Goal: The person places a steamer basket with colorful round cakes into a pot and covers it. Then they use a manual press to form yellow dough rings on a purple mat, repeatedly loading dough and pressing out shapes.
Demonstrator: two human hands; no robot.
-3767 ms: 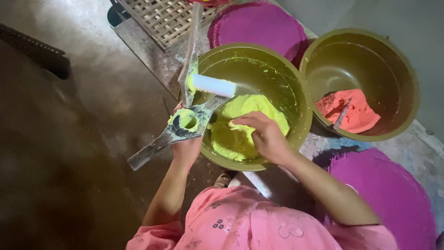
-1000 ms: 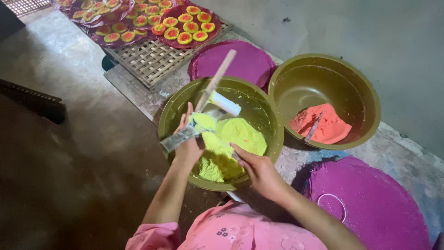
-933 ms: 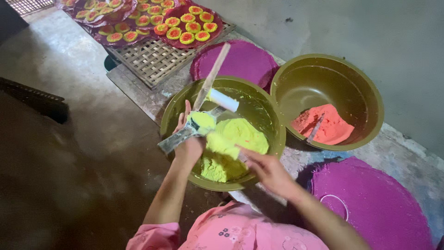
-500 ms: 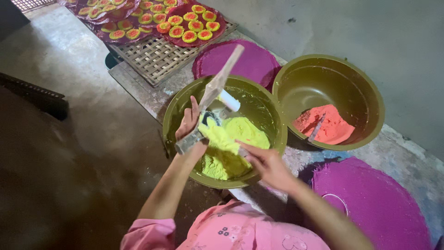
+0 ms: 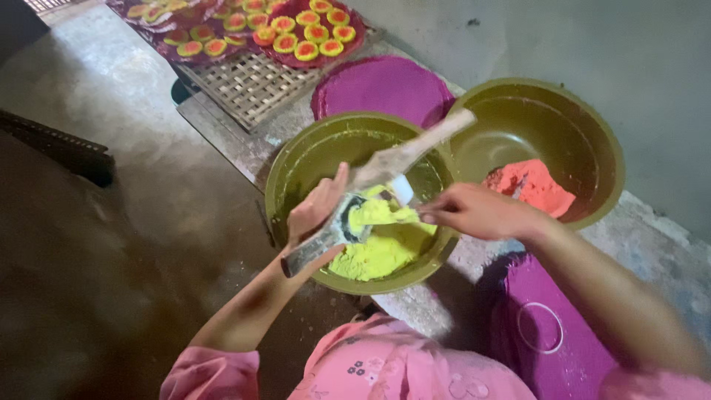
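My left hand (image 5: 317,213) grips a long wooden mould (image 5: 392,159) and holds it tilted over the near olive-green bowl (image 5: 296,167). The mould's round cavity is packed with yellow-green dough (image 5: 378,213). My right hand (image 5: 474,211) reaches in from the right, its fingertips pinched together on that lump of dough at the mould. More yellow-green dough (image 5: 370,258) lies in the bottom of the bowl. A white cylinder (image 5: 404,190) pokes out behind the mould.
A second olive-green bowl (image 5: 585,126) at the right holds orange-red dough (image 5: 533,187). Purple round trays (image 5: 381,85) (image 5: 578,355) lie behind and beside the bowls. A woven bamboo rack (image 5: 248,83) and finished yellow-and-red cakes (image 5: 304,33) sit at the back. Dark floor lies left.
My right hand has left the dough heap in the bowl and risen to the mould. The left hand has tipped the mould's far end to the right.
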